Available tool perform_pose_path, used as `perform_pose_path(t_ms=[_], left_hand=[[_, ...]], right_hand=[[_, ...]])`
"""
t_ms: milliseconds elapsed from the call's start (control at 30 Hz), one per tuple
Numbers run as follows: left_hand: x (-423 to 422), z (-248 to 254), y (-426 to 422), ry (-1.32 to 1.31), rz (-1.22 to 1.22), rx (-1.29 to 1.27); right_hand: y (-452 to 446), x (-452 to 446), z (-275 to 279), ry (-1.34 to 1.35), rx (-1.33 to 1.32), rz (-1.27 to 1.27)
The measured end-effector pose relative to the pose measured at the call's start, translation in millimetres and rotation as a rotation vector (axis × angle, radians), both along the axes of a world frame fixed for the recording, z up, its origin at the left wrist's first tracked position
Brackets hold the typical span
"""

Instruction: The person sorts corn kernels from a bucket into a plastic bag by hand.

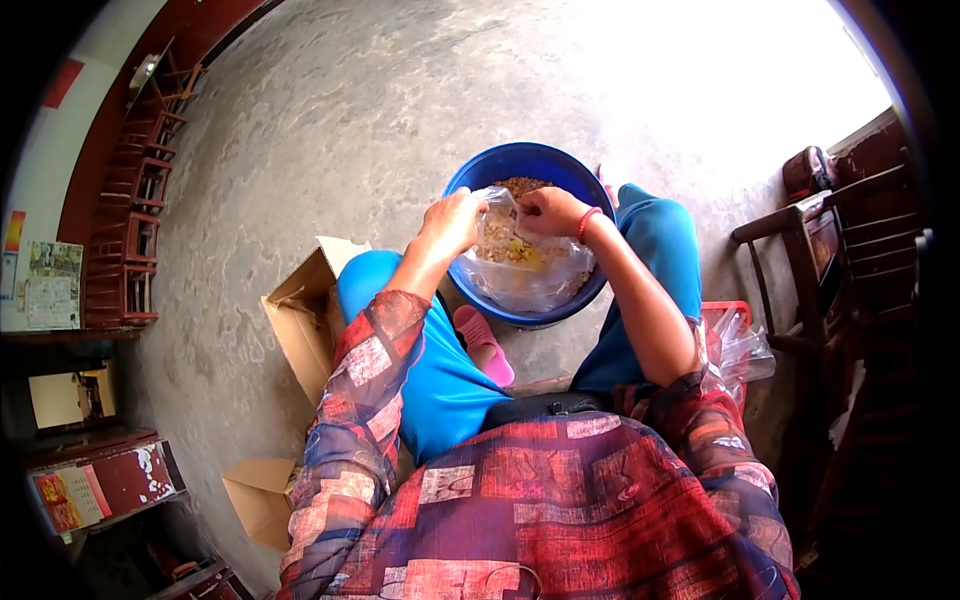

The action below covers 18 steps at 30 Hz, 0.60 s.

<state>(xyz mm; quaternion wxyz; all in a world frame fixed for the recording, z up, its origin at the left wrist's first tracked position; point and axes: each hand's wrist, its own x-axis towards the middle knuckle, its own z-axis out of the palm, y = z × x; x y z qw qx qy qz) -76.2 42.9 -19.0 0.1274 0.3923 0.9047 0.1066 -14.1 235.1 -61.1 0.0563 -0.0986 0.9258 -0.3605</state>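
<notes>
Between my knees stands a round blue tub [520,152] holding a brown, grainy material [525,186]. A clear plastic bag [535,285] lies over the tub's contents, with something yellow showing on or through it. My left hand [455,220] is closed on the bag's upper left edge. At the bag's upper right edge, my right hand [553,212], with a red band at the wrist, has its fingers curled together on the plastic. The bag's mouth is between the two hands.
An open cardboard box [300,320] is by my left leg, another carton [262,500] behind it. Right of my right leg, a red basket [725,308] holds clear plastic bags [742,350]. A wooden chair [800,235] stands farther right; stacked stools [135,235] line the left wall.
</notes>
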Motion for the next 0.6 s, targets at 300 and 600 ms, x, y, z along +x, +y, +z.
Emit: perform_pose_path(t_ms=[300, 600], left_hand=[[-1.2, -1.2, 0.0, -0.026, -0.003, -0.01], [2.1, 3.4, -2.1, -0.101, -0.097, 0.042]], right_hand=[[18.1, 0.4, -0.1, -0.29, 0.017, -0.262], [3.3, 5.9, -55.1, -0.075, 0.548, -0.192]])
